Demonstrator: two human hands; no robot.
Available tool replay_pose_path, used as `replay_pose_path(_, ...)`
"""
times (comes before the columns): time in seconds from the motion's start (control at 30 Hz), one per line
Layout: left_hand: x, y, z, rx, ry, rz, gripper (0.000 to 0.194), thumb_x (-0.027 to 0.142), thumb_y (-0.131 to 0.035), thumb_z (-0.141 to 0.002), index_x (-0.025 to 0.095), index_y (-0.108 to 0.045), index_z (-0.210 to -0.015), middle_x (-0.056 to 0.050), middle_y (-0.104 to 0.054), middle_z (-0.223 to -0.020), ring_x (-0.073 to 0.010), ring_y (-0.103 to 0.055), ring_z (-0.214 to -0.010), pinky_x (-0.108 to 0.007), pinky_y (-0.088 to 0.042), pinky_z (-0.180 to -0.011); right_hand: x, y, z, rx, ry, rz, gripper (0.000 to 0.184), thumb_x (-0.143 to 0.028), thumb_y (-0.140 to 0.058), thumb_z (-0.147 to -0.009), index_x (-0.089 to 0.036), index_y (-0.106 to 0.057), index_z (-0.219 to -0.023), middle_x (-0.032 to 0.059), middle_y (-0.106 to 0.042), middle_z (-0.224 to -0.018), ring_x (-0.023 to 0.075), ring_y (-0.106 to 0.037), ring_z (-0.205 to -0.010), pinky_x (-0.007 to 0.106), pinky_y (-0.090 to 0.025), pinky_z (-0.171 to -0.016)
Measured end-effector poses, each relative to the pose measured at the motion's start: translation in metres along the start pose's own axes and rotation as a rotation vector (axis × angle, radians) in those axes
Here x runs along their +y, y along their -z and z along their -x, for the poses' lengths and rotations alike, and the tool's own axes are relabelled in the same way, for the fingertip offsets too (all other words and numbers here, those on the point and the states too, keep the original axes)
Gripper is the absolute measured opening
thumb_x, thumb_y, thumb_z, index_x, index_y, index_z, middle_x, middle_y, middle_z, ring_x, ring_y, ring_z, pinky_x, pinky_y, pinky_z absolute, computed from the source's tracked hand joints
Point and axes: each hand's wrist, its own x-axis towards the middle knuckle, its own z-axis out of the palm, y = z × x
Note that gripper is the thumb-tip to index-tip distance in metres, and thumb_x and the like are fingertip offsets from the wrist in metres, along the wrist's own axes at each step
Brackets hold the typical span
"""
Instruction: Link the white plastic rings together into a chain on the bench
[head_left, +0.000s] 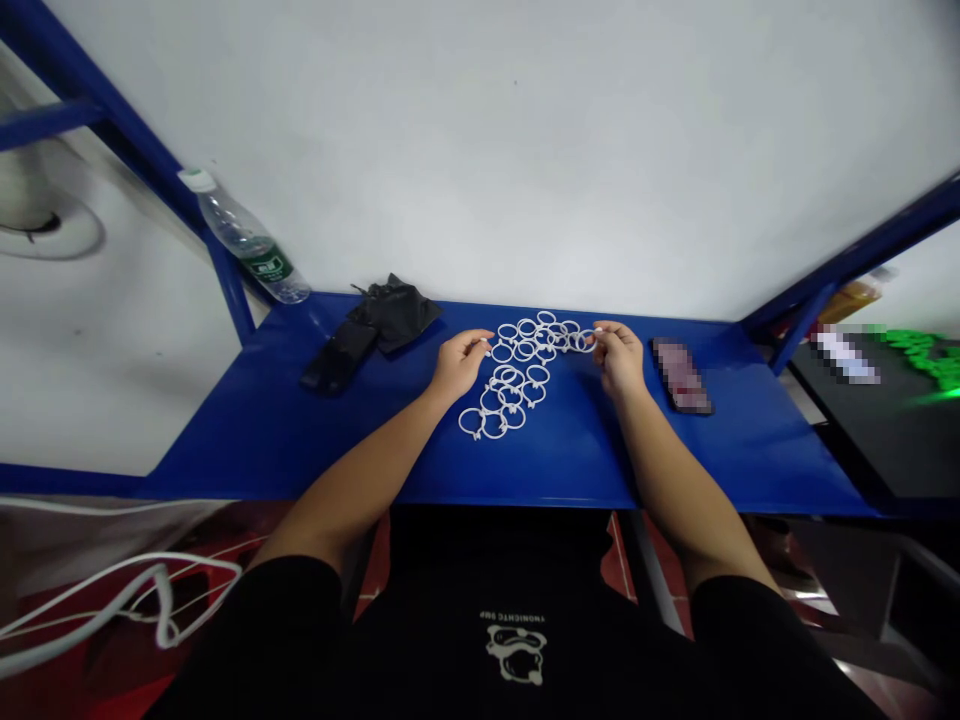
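Note:
Many thin white rings (537, 375), each with a small white tab or knob, lie loosely spread and partly overlapping on the blue table (577, 450). At the left side of the upper group, my left hand (459, 364) has its thumb and index finger pinched at the edge of one white ring (502, 361); a bit of white shows at the fingertips. Across the group, my right hand (621, 360) pinches the right edge of another white ring (587, 350). That ring overlaps its neighbours. Other fingers of both hands are curled.
A plastic bottle (251, 245) leans at the left back by the blue frame. Near it are a black pouch (401, 312) and a dark phone-like object (341, 357). Another phone (681, 376) lies right of my right hand. Green items (926, 355) sit on the black surface farther right.

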Motion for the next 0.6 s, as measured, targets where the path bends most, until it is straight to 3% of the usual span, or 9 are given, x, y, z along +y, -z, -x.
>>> replay_pose_path(0.2,0.001,-0.001,0.003,-0.049,-0.074,-0.056,0.023,0.02,-0.063,-0.093,0.019,-0.082,-0.105,-0.005,-0.081,-0.094,-0.017,-0.073,-0.079,-0.028,-0.056,-0.076,0.002,-0.001,0.0,-0.022,-0.075,-0.106,0.031,-0.042,-0.076,-0.073,-0.025,-0.063,-0.096,-0.0012,-0.073,-0.078,0.0086,-0.036,-0.042,0.025,-0.025,-0.041)
replay_pose_path(0.4,0.006,0.001,0.005,-0.089,-0.072,-0.144,0.027,0.011,-0.057,-0.087,0.019,-0.082,-0.094,-0.003,-0.079,-0.086,-0.0169,-0.069,-0.074,-0.029,-0.054,-0.074,0.0,-0.001,0.001,-0.02,-0.072,-0.107,0.023,-0.039,-0.071,-0.073,-0.026,-0.059,-0.087,-0.003,-0.069,-0.072,0.0086,-0.037,-0.042,0.024,-0.028,-0.041)
replay_pose_path(0.6,0.011,0.001,0.005,-0.179,-0.116,-0.2,0.03,0.006,-0.052,-0.086,0.019,-0.079,-0.082,-0.003,-0.079,-0.086,-0.0178,-0.071,-0.081,-0.03,-0.056,-0.079,-0.001,-0.005,0.003,0.002,-0.052,-0.104,0.021,-0.035,-0.068,-0.07,-0.025,-0.059,-0.086,-0.002,-0.069,-0.073,0.0084,-0.038,-0.043,0.024,-0.027,-0.041)
